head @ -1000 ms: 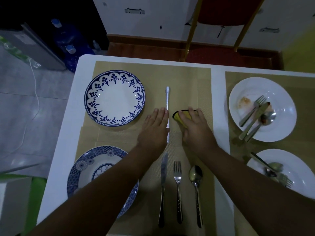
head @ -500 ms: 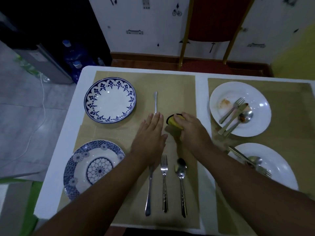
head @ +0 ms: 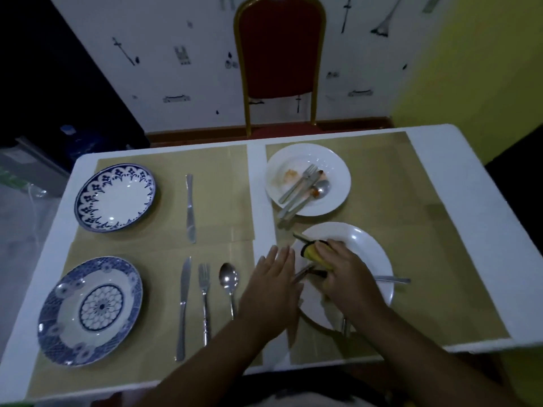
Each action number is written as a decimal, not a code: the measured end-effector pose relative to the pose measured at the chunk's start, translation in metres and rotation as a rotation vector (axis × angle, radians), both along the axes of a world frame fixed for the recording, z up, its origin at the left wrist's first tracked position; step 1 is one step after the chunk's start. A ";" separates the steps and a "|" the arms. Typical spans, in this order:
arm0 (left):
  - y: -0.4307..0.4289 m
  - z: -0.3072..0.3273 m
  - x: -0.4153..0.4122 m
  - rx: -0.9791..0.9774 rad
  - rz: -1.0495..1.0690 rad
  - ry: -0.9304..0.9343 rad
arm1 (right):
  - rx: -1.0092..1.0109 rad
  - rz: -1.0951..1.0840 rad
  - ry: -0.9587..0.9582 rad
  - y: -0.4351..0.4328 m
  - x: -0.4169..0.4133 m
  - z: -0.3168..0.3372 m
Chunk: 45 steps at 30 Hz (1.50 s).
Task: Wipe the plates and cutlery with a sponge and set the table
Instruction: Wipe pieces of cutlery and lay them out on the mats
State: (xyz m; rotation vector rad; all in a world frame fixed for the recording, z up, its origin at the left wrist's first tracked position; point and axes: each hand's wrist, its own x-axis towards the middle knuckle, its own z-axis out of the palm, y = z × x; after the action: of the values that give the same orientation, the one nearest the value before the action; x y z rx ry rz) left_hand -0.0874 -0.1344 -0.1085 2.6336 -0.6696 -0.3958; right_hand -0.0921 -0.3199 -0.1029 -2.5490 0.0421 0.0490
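Bare forearms (head: 211, 356); bare left hand (head: 271, 292), right hand (head: 349, 277).

we see a white wall with small dark drawings (head: 176, 54) behind a red-padded chair with a gold metal frame (head: 279, 54), which stands at the far edge of the white rectangular tabletop (head: 435, 142). a yellow wall (head: 470, 69) rises at the right, a brown wooden skirting board (head: 191, 133) runs below, and pale floor tiles (head: 17, 230) lie at the left. the light is dim.
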 end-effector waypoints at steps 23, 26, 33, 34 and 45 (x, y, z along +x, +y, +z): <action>-0.076 -0.017 0.069 0.123 0.014 0.018 | 0.123 -0.198 0.020 -0.076 -0.036 0.011; -0.065 -0.002 0.066 0.043 0.094 0.194 | 0.123 -0.248 -0.012 -0.073 -0.033 0.014; -0.051 0.040 0.032 -0.525 0.562 0.954 | 0.132 -0.101 -0.131 -0.038 -0.024 0.033; -0.052 0.041 0.027 -0.585 0.604 1.016 | 0.119 -0.001 -0.110 -0.029 -0.025 0.033; -0.035 0.043 0.001 -0.777 0.783 1.126 | -0.128 0.223 -0.052 -0.027 -0.036 0.000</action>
State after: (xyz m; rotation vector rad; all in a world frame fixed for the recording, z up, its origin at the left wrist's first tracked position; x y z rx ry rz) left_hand -0.0868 -0.1697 -0.0656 1.3853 0.4857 -0.9661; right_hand -0.1276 -0.3474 -0.1024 -2.6704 -0.2677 0.0684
